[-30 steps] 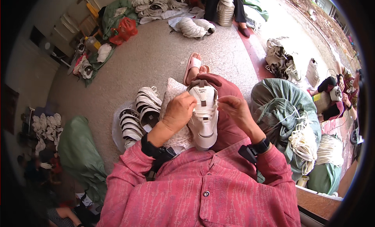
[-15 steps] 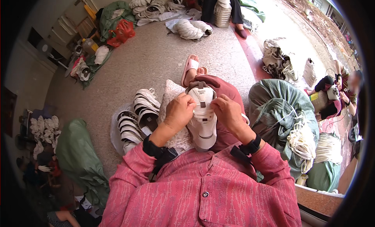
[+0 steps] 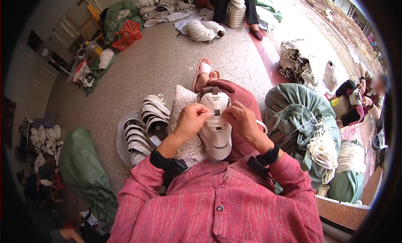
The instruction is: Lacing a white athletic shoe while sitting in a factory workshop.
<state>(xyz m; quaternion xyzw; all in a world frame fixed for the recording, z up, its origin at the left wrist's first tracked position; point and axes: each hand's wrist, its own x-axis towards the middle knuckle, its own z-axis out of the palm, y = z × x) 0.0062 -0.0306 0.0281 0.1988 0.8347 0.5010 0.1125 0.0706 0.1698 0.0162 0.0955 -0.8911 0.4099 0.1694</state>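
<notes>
A white sneaker (image 3: pixel 215 140) rests on my lap, toe toward me and tongue facing up. Across its tongue lies a small dark tab (image 3: pixel 217 112), with a short bit of white shoelace (image 3: pixel 212 113) beside it. Pinched on that lace at the tab's left side is my left hand (image 3: pixel 191 121). My right hand (image 3: pixel 243 122) is also closed, thumb and fingertips together at the tab's right side. A white lace loop (image 3: pixel 263 126) shows past the right hand, so the lace seems to be in those fingers, though they hide most of it. Under the shoe lies a patterned cushion (image 3: pixel 184 98).
Stacked white shoes (image 3: pixel 155 117) stand left of my legs. To my right sit a large green sack (image 3: pixel 299 105) and bundled white laces (image 3: pixel 323 151). Another green sack (image 3: pixel 86 167) is at far left. Ahead, a seated person (image 3: pixel 251 11) is partly visible; another person (image 3: pixel 370 96) sits at right.
Both hands have moved inward, from the shoe's sides to the dark tab on the tongue. A bit of white lace now shows there. The shoe stays on my lap.
</notes>
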